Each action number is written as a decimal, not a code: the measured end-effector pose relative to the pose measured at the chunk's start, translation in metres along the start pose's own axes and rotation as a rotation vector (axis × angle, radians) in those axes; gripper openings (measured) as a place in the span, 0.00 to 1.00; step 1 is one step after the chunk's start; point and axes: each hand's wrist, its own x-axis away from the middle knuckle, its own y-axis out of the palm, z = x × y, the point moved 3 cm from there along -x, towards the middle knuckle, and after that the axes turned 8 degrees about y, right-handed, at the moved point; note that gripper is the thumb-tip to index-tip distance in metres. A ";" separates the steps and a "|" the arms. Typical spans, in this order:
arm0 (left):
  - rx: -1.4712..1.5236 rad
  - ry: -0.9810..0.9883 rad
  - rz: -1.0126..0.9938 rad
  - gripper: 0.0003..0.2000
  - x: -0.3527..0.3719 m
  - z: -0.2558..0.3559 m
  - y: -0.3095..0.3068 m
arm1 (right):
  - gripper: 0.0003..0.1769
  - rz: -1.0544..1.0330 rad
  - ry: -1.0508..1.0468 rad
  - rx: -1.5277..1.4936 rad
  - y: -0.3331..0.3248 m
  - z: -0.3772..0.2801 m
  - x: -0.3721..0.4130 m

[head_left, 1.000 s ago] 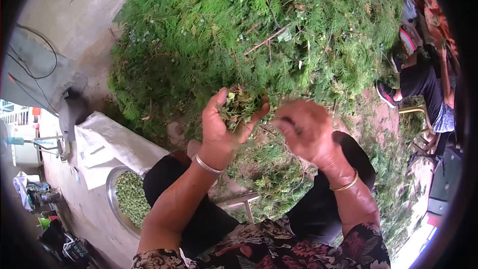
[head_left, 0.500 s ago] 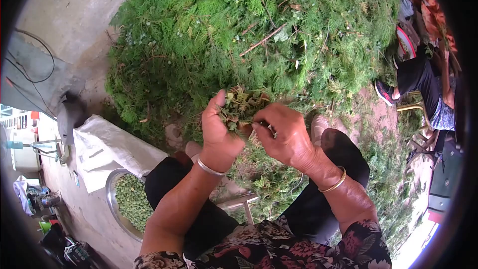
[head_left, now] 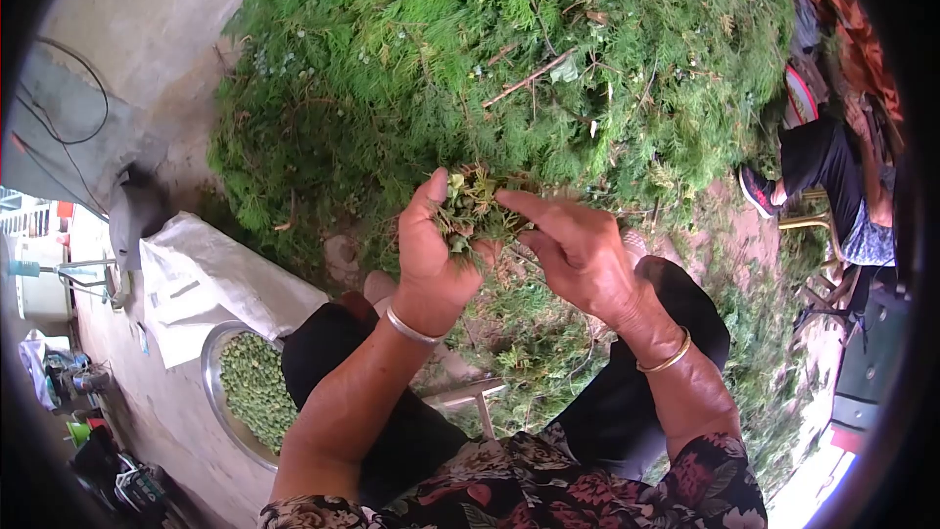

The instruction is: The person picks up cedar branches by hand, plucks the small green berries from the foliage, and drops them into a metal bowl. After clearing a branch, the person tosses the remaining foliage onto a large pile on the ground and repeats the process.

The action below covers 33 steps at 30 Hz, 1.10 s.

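My left hand (head_left: 431,250), with a silver bangle at its wrist, cups a clump of green and yellowish leafy sprigs (head_left: 475,204), its thumb pointing up. At the clump's right side is my right hand (head_left: 583,255), with a gold bangle; its index finger reaches to the sprigs and the thumb stands apart from it. I make out nothing between that finger and thumb. A large heap of green conifer branches (head_left: 470,69) lies just beyond both hands. Loose greenery covers the ground below them.
To the left, a metal basin (head_left: 209,372) holds many small green cones or seeds beside a white sack (head_left: 220,279). Black cables (head_left: 69,142) lie at the far left. Another person's leg (head_left: 818,157) and shoe are at the right, near a stool.
My right index finger has stretched out over the sprigs and parted from the thumb, which were close together before. My left hand still cups the clump. The view has shifted slightly.
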 end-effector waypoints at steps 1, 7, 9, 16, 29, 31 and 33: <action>-0.001 -0.003 0.001 0.21 0.001 -0.002 0.000 | 0.17 0.033 0.035 0.026 0.003 0.004 0.003; -0.009 0.012 0.091 0.21 0.005 -0.006 0.005 | 0.06 0.112 0.140 -0.207 0.005 0.011 0.004; -0.109 0.090 0.119 0.21 0.006 -0.008 0.013 | 0.07 0.065 0.286 -0.138 -0.003 0.011 0.004; -0.109 0.015 0.086 0.22 0.009 -0.009 0.006 | 0.10 0.222 0.208 -0.146 -0.011 0.002 -0.005; -0.047 -0.048 0.049 0.23 0.015 -0.019 0.020 | 0.05 0.117 0.563 -0.584 -0.006 0.024 0.001; -0.038 -0.055 0.040 0.23 0.015 -0.018 0.020 | 0.04 0.118 0.558 -0.637 -0.003 0.027 0.002; -0.124 -0.055 0.049 0.21 0.015 -0.017 0.017 | 0.04 0.110 0.576 -0.632 -0.002 0.029 0.001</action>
